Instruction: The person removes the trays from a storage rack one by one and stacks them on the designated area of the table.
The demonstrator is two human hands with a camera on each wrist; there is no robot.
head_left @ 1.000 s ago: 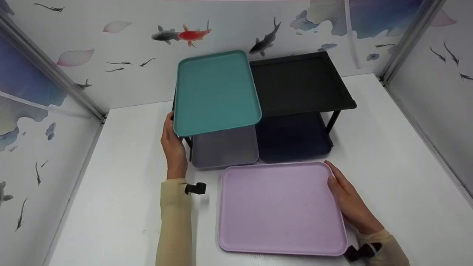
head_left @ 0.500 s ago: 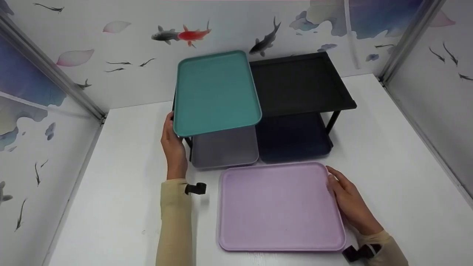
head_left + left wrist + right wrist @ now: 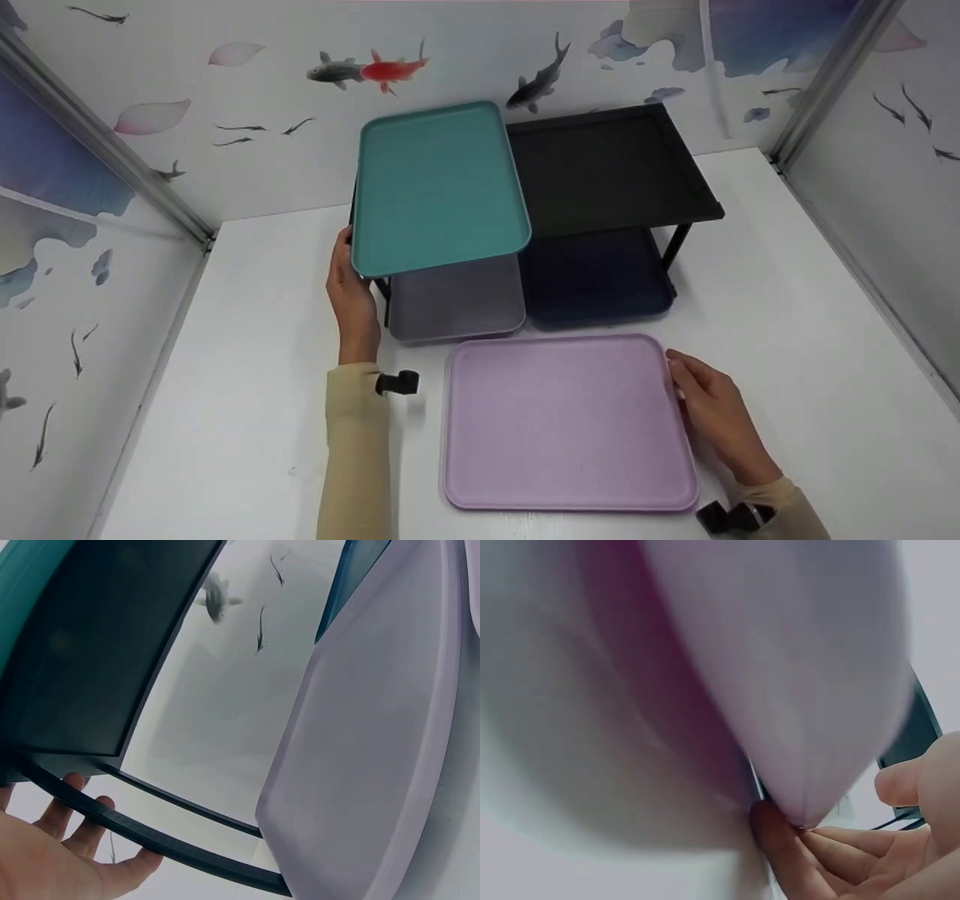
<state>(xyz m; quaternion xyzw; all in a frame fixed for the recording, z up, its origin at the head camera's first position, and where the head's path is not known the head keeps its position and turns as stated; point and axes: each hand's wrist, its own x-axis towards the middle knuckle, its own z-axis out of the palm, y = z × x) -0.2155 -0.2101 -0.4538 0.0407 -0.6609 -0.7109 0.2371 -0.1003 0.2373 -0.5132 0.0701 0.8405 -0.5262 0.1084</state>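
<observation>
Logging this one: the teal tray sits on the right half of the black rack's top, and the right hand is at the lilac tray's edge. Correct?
Not quite: the head view shows the teal tray on the left half of the top of the black rack, not the right. The right hand is at the edge of the lilac tray.

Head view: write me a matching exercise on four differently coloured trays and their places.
Trays
1. teal tray
2. grey-purple tray
3. navy tray
4. lilac tray

Places
A. low, under the right part of the black rack
B. in front of the rack, with the right hand at its edge
C. over the left part of the rack's top
D. low, under the rack's left part

Pairs: 1-C, 2-D, 3-A, 4-B
</observation>
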